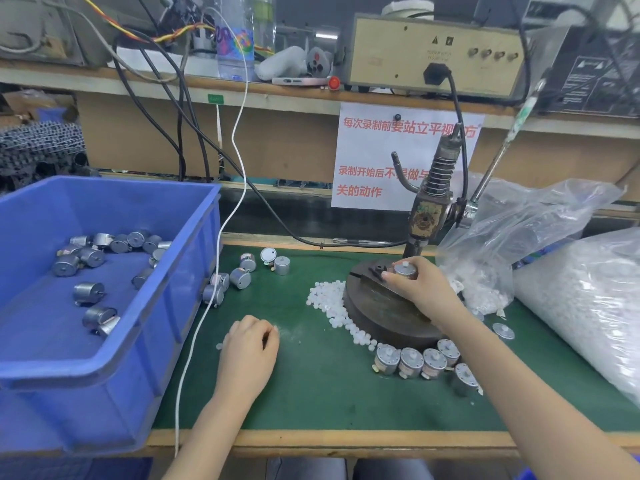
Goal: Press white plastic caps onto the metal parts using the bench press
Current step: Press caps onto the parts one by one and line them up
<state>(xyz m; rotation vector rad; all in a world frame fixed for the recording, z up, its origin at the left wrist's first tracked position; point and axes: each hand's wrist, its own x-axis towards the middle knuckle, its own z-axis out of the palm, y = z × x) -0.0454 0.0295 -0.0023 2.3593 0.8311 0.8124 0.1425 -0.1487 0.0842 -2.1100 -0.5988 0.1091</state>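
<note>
Metal part (405, 270) stands upright on bench press base (377, 317), below ram. Long axis vertical, shaft end up, white cap (404, 263) sits on top. Right hand (420, 289) grasps part's sides with fingertips, which hide its lower body. Left hand (249, 348) rests on green mat (329, 393), fingers curled under; cannot tell whether it holds anything.

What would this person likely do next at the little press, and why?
Probably pull the press lever down. The right hand holds a metal part on the press base below the ram, with what looks like a white cap on top.
</note>
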